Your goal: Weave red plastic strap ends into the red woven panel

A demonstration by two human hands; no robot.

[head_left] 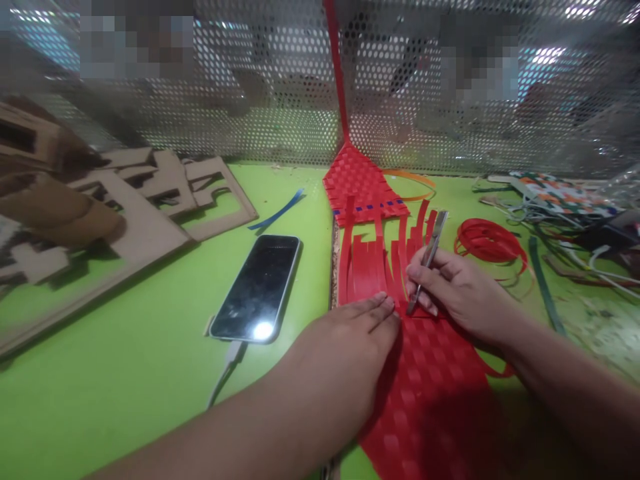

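A red woven mat (430, 387) made of flat strips stretches away from me, with several loose strip ends (367, 267) standing out at its far edge. My left hand (357, 340) lies flat on the mat near that edge, fingers stretched out and pressing down. My right hand (450, 287) is closed around a slim silver metal tool (434, 243), held like a pen. The tool's lower tip touches the weave just right of my left fingertips. Its exact kind is not clear.
A phone (257, 287) with a white cable lies left of the mat. Cardboard cut-outs (150, 220) fill the far left. Beyond are a smaller red woven piece (357, 177) and a perforated metal screen (280, 100). A red strip coil (483, 240) and tangled cables lie right.
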